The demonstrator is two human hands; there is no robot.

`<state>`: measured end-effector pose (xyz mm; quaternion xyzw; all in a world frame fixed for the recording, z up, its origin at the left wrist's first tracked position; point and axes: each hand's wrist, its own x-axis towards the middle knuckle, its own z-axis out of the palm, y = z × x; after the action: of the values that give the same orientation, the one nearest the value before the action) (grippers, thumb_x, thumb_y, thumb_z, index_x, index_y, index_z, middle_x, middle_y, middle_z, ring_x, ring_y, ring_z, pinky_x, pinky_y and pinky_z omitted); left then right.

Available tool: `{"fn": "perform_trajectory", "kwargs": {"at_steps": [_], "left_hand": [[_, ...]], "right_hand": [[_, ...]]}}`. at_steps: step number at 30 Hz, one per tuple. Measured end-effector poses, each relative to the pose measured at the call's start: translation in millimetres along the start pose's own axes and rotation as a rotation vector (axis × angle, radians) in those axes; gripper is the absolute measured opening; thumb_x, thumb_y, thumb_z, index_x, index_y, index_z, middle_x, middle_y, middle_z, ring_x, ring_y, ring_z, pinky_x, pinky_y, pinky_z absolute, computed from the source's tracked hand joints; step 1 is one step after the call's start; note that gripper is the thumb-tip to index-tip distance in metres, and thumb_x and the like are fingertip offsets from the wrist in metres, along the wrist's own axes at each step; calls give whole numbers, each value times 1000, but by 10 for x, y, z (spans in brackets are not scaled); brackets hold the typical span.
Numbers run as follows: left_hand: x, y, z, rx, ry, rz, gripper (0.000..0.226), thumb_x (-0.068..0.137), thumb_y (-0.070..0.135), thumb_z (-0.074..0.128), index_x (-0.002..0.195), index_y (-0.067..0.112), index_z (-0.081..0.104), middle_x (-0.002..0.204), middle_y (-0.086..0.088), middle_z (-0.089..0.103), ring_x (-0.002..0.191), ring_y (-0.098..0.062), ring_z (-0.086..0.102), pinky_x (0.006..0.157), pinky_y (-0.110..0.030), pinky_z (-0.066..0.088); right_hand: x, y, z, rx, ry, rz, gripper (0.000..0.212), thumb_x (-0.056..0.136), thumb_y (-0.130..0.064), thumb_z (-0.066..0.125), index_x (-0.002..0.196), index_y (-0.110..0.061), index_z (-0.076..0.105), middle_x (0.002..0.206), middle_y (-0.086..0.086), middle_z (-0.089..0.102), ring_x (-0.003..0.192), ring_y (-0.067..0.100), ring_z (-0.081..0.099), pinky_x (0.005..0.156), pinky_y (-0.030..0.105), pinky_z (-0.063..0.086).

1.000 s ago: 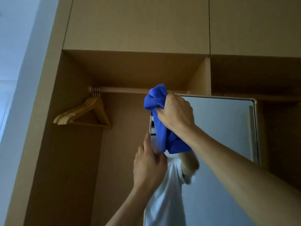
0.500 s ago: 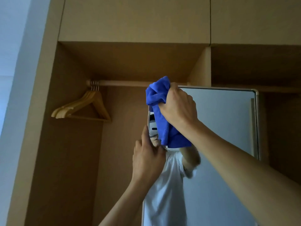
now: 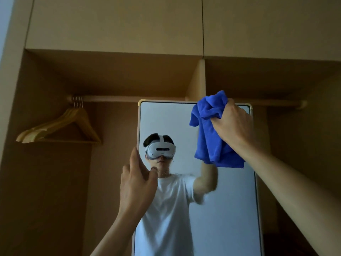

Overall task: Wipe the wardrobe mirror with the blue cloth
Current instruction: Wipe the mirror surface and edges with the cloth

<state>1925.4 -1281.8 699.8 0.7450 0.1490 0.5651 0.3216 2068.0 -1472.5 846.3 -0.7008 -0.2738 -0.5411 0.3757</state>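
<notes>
The tall wardrobe mirror (image 3: 171,119) with a light frame stands in the open wooden wardrobe. My right hand (image 3: 234,124) is closed on the crumpled blue cloth (image 3: 212,133), pressed against the glass near the mirror's top right corner. My left hand (image 3: 137,183) grips the mirror's left edge at mid height, fingers behind the frame and thumb on the glass. The glass reflects a person in a white T-shirt wearing a headset.
A wooden rail (image 3: 129,98) runs above the mirror with several wooden hangers (image 3: 60,126) at its left end. A vertical divider (image 3: 198,80) stands behind the mirror's top. Closed cabinet doors (image 3: 114,23) are overhead.
My right hand has swept the blue cloth from the mirror's top left corner across to the top right. My left hand kept its hold on the left edge.
</notes>
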Motion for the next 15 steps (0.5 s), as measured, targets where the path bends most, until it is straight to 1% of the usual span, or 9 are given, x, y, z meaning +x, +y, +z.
{"fn": "perform_trajectory", "kwargs": {"at_steps": [2, 4, 7, 9, 11, 12, 15], "left_hand": [[-2, 0, 16, 7, 6, -10, 81, 95, 38, 60, 160, 39, 12, 134, -7, 46, 128, -28, 48, 104, -45, 42], [-1, 2, 24, 19, 13, -22, 81, 95, 38, 60, 160, 38, 11, 137, -8, 46, 129, -29, 47, 104, -46, 42], [5, 6, 29, 37, 18, -27, 82, 95, 38, 60, 161, 38, 11, 129, -5, 46, 128, -30, 47, 104, -47, 42], [-1, 12, 29, 44, 13, -29, 82, 96, 38, 60, 161, 38, 10, 128, -4, 44, 127, -30, 47, 103, -46, 42], [-3, 16, 27, 63, 8, -30, 82, 96, 39, 60, 161, 38, 9, 131, -7, 46, 127, -31, 48, 102, -47, 44], [-2, 19, 24, 73, 6, -30, 82, 96, 39, 60, 161, 37, 9, 132, -9, 46, 127, -32, 48, 101, -47, 44], [3, 21, 6, 80, -7, -32, 82, 97, 39, 59, 161, 37, 9, 132, -10, 46, 128, -32, 48, 101, -47, 44]], "right_hand": [[30, 170, -54, -7, 13, 33, 40, 93, -40, 67, 112, -7, 54, 84, 1, 52, 71, 25, 56, 62, 33, 39], [54, 338, -96, -19, 12, 51, 38, 94, -40, 66, 111, -8, 54, 85, 3, 54, 66, 20, 51, 58, 31, 38], [81, 587, -169, -24, 17, 85, 36, 94, -39, 66, 109, -10, 53, 79, -1, 51, 58, 16, 47, 48, 25, 30], [99, 732, -228, -55, 21, 101, 36, 93, -40, 67, 108, -11, 51, 78, -2, 51, 55, 13, 46, 47, 23, 30], [116, 841, -277, -80, 22, 117, 36, 93, -39, 68, 107, -9, 51, 81, 2, 55, 57, 17, 49, 49, 25, 33], [120, 878, -294, -87, 24, 129, 37, 93, -38, 68, 107, -8, 51, 84, 5, 56, 61, 20, 51, 53, 28, 37], [125, 927, -317, -87, 20, 161, 40, 94, -37, 67, 114, -7, 52, 90, 8, 58, 70, 25, 53, 61, 34, 41]]}}
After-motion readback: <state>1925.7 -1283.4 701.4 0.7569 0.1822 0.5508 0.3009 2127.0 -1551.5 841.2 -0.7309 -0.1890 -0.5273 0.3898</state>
